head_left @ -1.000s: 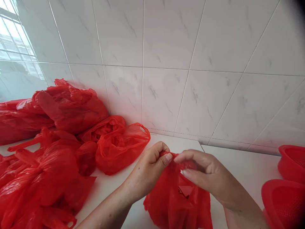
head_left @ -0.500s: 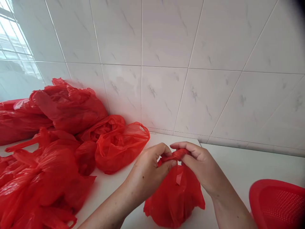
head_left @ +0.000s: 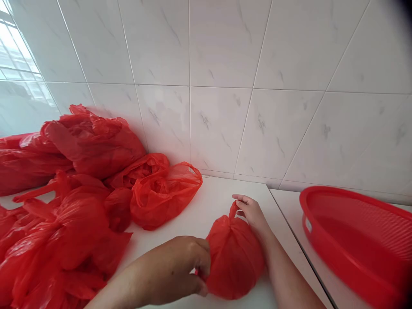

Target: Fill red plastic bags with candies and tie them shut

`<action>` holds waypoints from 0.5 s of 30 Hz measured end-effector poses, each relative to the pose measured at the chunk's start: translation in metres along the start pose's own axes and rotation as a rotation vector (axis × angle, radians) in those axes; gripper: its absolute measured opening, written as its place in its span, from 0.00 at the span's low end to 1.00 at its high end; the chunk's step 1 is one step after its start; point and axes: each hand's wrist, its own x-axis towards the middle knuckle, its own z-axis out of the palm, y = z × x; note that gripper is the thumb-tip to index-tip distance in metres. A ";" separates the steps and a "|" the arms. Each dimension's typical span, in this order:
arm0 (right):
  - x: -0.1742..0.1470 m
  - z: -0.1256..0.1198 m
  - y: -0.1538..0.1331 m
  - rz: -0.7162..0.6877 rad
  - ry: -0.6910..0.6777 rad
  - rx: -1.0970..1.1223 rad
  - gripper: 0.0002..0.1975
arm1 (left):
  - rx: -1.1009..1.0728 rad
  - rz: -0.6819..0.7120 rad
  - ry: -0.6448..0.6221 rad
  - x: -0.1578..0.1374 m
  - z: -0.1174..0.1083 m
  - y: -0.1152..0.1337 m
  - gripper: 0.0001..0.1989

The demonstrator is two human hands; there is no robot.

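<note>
A filled, rounded red plastic bag (head_left: 236,262) stands on the white tabletop with its top gathered. My right hand (head_left: 252,214) is behind its upper right side, thumb and fingers pinched on a twisted handle that points up. On the near left side of the bag is my left hand (head_left: 180,266), its fingers curled closed. A bit of red plastic shows between those fingers, which looks like part of the bag. What lies inside the bag is hidden.
Several red plastic bags (head_left: 74,223) are heaped at the left. A loosely opened red bag (head_left: 164,201) lies between the heap and the wall. A red perforated plastic basket (head_left: 341,249) stands at right, past a seam in the tabletop. The tiled wall (head_left: 222,120) bounds the back.
My hands have parted from the bag's top: the left has come down and nearer, while the right holds the upright handle. The bag looks rounder and gathered. The basket has shifted left and farther back.
</note>
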 end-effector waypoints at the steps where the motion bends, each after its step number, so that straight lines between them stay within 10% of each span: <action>1: 0.000 -0.002 0.006 0.017 -0.025 0.023 0.18 | -0.064 -0.026 0.031 0.000 0.000 -0.003 0.07; 7: -0.002 -0.011 0.018 0.047 -0.008 0.083 0.22 | -0.293 -0.077 0.405 0.022 0.018 -0.016 0.39; 11: -0.005 -0.009 0.014 0.054 -0.028 0.025 0.16 | -0.261 -0.119 0.218 0.049 0.063 -0.021 0.68; 15: 0.001 -0.011 0.021 0.073 -0.045 -0.212 0.16 | -0.098 -0.075 0.127 0.079 0.098 -0.038 0.68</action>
